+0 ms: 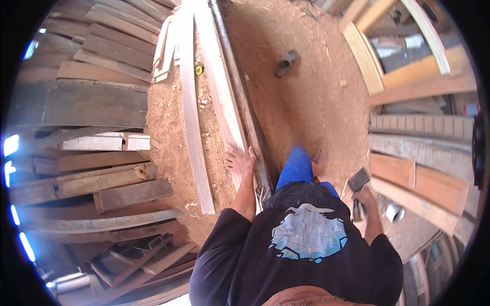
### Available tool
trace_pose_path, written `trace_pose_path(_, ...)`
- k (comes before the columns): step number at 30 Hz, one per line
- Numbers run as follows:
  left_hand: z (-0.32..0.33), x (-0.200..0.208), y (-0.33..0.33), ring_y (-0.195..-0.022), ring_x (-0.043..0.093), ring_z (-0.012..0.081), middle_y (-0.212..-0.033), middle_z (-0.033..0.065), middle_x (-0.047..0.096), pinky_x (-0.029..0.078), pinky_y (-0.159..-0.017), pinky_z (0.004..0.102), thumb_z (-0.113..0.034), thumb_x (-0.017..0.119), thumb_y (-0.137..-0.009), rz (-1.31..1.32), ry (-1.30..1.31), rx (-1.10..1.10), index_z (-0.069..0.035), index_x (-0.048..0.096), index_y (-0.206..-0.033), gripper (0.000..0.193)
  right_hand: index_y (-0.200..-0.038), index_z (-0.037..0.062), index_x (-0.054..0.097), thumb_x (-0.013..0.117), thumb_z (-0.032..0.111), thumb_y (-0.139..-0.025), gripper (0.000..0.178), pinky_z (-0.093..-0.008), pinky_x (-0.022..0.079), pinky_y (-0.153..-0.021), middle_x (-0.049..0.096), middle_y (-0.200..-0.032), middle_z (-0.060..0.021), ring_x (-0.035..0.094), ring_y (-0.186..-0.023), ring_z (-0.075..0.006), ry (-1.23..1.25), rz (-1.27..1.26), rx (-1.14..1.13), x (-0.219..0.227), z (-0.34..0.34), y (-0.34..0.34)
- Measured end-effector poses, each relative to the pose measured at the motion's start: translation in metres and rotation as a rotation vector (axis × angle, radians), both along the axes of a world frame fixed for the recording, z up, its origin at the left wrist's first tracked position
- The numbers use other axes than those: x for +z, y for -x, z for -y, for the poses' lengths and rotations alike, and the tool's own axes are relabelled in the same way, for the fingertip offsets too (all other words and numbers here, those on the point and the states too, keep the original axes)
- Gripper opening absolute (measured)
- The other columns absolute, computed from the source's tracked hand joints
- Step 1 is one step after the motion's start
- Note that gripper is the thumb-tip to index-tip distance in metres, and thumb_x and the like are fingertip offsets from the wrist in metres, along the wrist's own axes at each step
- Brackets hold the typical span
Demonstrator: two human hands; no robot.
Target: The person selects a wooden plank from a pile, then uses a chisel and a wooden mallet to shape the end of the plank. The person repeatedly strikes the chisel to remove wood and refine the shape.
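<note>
My left hand (240,160) lies on a long pale board (217,76), its fingers spread and its thumb by the board's right edge. The board stretches away from me along a dark, narrow beam (240,76). Down at my right side, my right hand (365,196) is closed on a dark tool with a rectangular block-shaped head (359,179); its exact kind is unclear. Below that hand are dark, bottle-like shapes (357,210). To the left of the pale board runs a narrower plank (193,117), with a small yellow ring-shaped item (199,70) beside it.
Stacked planks (102,102) fill the left side. More timber and framed pieces (418,178) line the right. A grey hollow object (286,63) lies on the brown, shaving-strewn floor (326,81). A white cup-like piece (394,212) lies near my right arm. My bare foot (320,159) shows.
</note>
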State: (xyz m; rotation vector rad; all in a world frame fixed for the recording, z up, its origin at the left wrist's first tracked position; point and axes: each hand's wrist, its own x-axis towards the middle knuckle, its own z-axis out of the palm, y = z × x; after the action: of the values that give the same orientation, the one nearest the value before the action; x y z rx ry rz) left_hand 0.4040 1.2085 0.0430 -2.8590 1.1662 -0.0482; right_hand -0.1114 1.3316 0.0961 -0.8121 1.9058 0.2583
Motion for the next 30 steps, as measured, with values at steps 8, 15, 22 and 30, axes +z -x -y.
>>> trace_pose_path(8,0.003,0.014,-0.001,-0.129,0.041,0.0461,-0.151,0.029,0.033,0.031,-0.104,0.0613,-0.059,0.068,-0.078,-0.098,-0.029,0.035,-0.012,0.016,-0.156,0.105,-0.106,-0.0084,0.068,0.078,0.029,-0.064,0.057,-0.0392,0.054,-0.083,0.071,-0.1,-0.0268,0.07,-0.095,-0.0334,0.14,0.12,0.491,-0.047,0.106,-0.053)
trace_pose_path(15,0.006,0.031,-0.003,-0.13,0.036,0.0496,-0.148,0.0321,0.03,0.03,-0.105,0.062,-0.053,0.072,-0.075,-0.166,0.062,0.023,-0.012,0.024,-0.153,0.1,-0.097,-0.0042,0.072,0.075,0.033,-0.062,0.051,-0.0455,0.055,-0.081,0.069,-0.098,-0.0291,0.069,-0.093,-0.0395,0.271,0.047,0.955,-0.015,0.308,-0.132)
trace_pose_path(22,0.006,-0.019,-0.031,-0.133,0.035,0.048,-0.146,0.0302,0.033,0.028,-0.107,0.0622,-0.048,0.076,-0.074,-0.138,0.05,0.05,-0.015,0.027,-0.153,0.099,-0.097,-0.0093,0.068,0.078,0.028,-0.059,0.054,-0.0439,0.056,-0.077,0.07,-0.091,-0.0287,0.071,-0.089,-0.0376,0.379,0.192,0.816,0.026,0.444,-0.248)
trace_pose_path(30,0.101,0.004,-0.052,-0.135,0.033,0.0473,-0.147,0.0254,0.034,0.027,-0.109,0.0622,-0.049,0.082,-0.07,-0.388,0.215,-0.037,-0.021,0.022,-0.155,0.108,-0.093,-0.0118,0.067,0.081,0.034,-0.06,0.058,-0.0419,0.055,-0.074,0.069,-0.09,-0.0295,0.07,-0.088,-0.0342,0.533,0.276,1.172,0.034,0.513,-0.377)
